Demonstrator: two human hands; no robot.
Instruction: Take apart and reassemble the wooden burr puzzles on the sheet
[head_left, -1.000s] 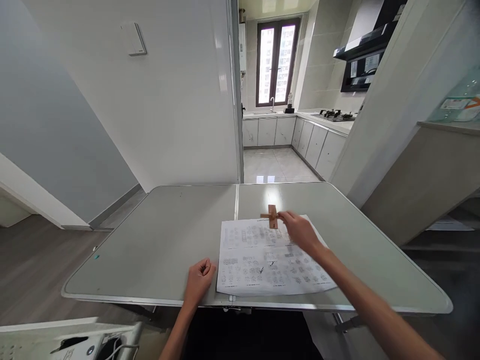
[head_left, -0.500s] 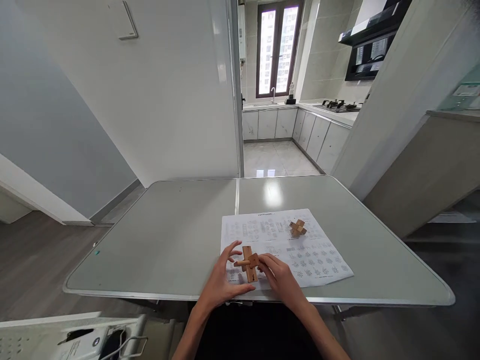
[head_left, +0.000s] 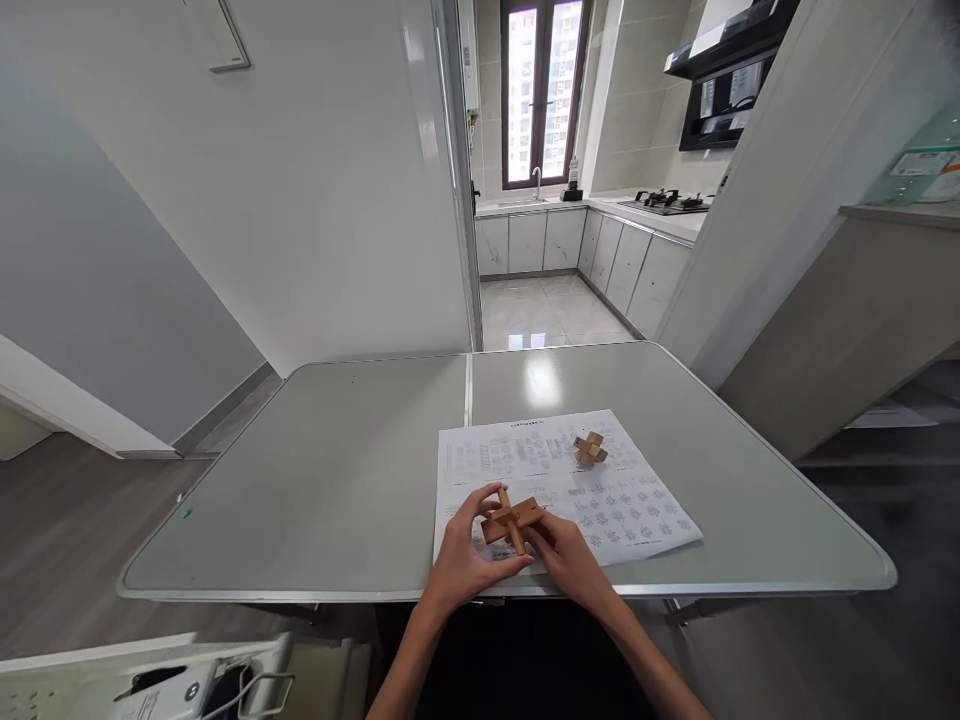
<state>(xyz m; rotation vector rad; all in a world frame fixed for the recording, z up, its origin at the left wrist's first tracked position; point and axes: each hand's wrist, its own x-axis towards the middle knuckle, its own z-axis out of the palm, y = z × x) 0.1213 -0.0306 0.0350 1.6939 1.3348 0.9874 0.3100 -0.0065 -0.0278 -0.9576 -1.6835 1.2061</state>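
A wooden cross-shaped puzzle (head_left: 511,520) is held just above the near edge of a printed sheet of diagrams (head_left: 600,500). My left hand (head_left: 461,560) grips it from the left with curled fingers and thumb. My right hand (head_left: 564,555) pinches its right side. A second, smaller wooden cross puzzle (head_left: 589,449) rests on the sheet farther back, apart from both hands.
The sheet lies on a grey folding table (head_left: 322,480) with a centre seam. Beyond the table a white wall and an open doorway lead to a kitchen. A counter (head_left: 862,300) stands to the right. A white basket (head_left: 150,680) with devices and cables sits at the lower left.
My right hand brought the wooden puzzle from the far side of the sheet to the near edge. My left hand came up and took hold of it. The puzzle has turned between the hands.
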